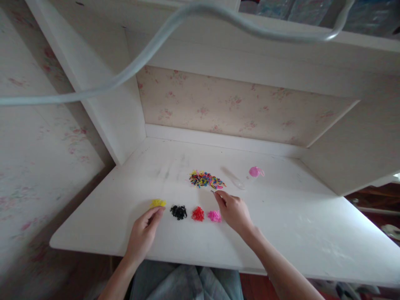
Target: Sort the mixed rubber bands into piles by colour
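Note:
My left hand is at the yellow pile of small rubber bands, thumb and forefinger pinched together; what lies between the tips is too small to make out. My right hand is closed in a pinch on a tiny dark rubber band, just in front of the mixed multicoloured heap. Between my hands lie a black pile, a red pile and a pink pile, the pink one partly hidden by my right hand.
A clear plastic container lies behind my right hand, and a pink lid or cap stands to its right. A pale cable crosses the upper view. Side panels and a back wall bound the white desk.

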